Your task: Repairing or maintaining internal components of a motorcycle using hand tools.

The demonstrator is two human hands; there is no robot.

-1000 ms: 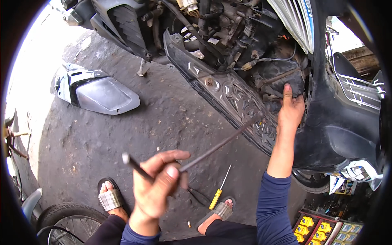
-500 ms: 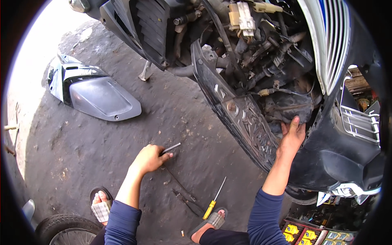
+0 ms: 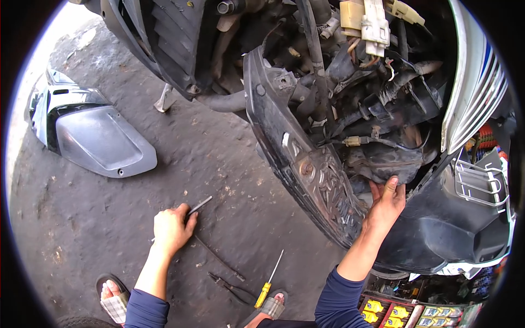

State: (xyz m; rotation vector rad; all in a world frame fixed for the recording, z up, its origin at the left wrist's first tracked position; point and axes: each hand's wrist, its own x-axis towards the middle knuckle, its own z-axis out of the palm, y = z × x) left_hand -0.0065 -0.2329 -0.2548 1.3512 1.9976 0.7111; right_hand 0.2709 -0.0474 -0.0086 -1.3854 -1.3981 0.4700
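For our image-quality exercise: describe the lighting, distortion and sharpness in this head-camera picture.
Head view: fisheye bends the scooter's floorboard panel and leaves a black rim; daylight overexposes the ground at upper left, with sheen on the grey body cover; the engine bay lies in shade; the left hand and right hand are sharp.

Rough, dark concrete floor, stained and gritty, brightening to sunlit glare at the upper left. A detached grey body panel lies on it. Yellow boxed goods on a shelf fill the lower right corner.
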